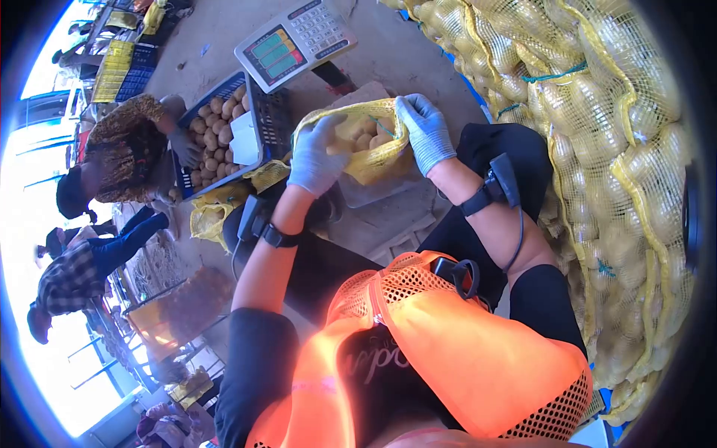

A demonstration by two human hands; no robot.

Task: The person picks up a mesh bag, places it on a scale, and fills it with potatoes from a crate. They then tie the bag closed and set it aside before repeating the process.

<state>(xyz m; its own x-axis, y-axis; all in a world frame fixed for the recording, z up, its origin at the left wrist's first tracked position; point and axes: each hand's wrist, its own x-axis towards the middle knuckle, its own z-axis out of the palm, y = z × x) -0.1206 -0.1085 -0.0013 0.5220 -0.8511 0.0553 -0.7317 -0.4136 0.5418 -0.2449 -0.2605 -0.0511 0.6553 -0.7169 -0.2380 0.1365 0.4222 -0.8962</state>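
Observation:
A yellow mesh bag [366, 166] with potatoes [367, 138] inside stands on the scale in front of me, its mouth spread wide. My left hand [317, 158], in a pale glove, is closed on the left side of the bag's rim. On the opposite side, my right hand [426, 131], gloved too, pinches the rim between thumb and fingers. The scale's display head [296, 43] with its keypad rises just beyond the bag. Part of the weighing platform is hidden under the bag.
A blue crate [263, 119] of potatoes stands left of the scale, with a co-worker's gloved hand [184, 148] at it. Filled mesh sacks [597, 149] are stacked high on my right. Another yellow mesh bag [213, 216] lies near my left knee. More people [71, 276] are farther left.

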